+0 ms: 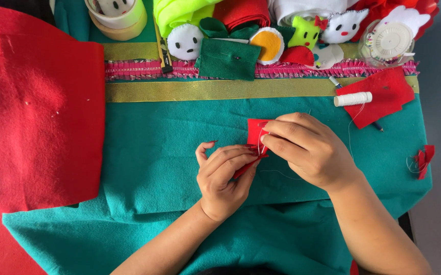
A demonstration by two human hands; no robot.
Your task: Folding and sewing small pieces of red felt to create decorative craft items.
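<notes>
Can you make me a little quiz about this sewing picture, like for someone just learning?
1. True or false: both hands are on the small red felt piece.
2. What lies nearest the white thread spool: A) the tape rolls, B) the red felt scrap, C) the big red felt sheet?
3. What colour is the cloth under the hands?

Key
1. True: the left hand pinches its lower end and the right hand grips its upper part.
2. B: the spool rests against that scrap.
3. Teal green.
</notes>
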